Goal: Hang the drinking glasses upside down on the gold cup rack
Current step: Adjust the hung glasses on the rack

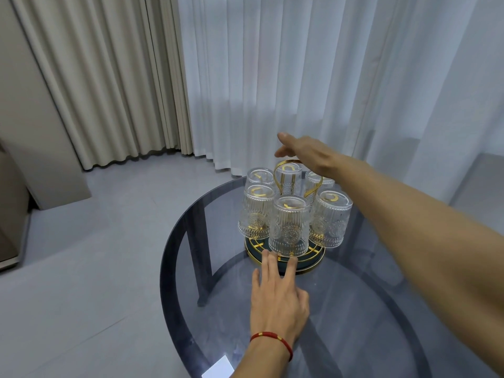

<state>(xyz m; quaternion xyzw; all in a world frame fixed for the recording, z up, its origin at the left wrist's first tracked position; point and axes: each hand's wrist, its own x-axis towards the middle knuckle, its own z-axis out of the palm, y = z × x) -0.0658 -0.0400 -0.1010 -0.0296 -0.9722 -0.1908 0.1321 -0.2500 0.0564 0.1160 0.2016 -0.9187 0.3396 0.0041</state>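
The gold cup rack (316,190) stands on a round dark tray with a gold rim (313,268) on the glass table. Several clear embossed drinking glasses hang upside down on its prongs; the nearest glass (289,227) faces me, with others to its left (256,211) and right (331,219). My left hand (278,293) lies flat on the table, fingers spread, its fingertips at the tray's front rim under the nearest glass. My right hand (305,154) reaches over the top of the rack's handle, fingers extended and empty.
The round smoked-glass table (354,309) has a dark frame and legs visible through it. A white card (218,368) lies near its front edge. Beige and white sheer curtains hang behind; grey tiled floor lies to the left.
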